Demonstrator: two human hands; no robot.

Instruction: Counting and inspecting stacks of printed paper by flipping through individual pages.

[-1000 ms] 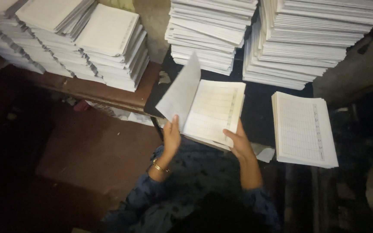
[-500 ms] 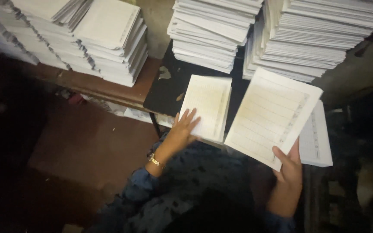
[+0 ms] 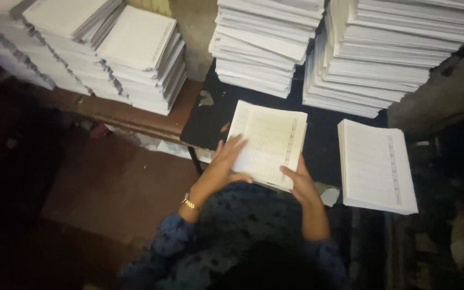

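Observation:
A short stack of ruled printed sheets (image 3: 270,140) lies on a dark table (image 3: 210,121) in front of me. My left hand (image 3: 225,162) rests with spread fingers on the stack's near left edge. My right hand (image 3: 299,181) touches the stack's near right corner, thumb on top. Neither hand has lifted a sheet. A gold bracelet (image 3: 189,203) sits on my left wrist. To the right lies a second short stack of the same sheets (image 3: 377,165), apart from both hands.
Tall piles of white sheets (image 3: 264,48) (image 3: 398,51) stand at the back of the table. More piles (image 3: 135,59) fill a brown wooden bench (image 3: 135,121) on the left. Dark reddish floor (image 3: 108,188) lies below, and a dark wall (image 3: 447,91) to the right.
A sheet lifted from the middle stack was carried right by my right hand and now lies on the right stack. Both hands are back at the middle stack.

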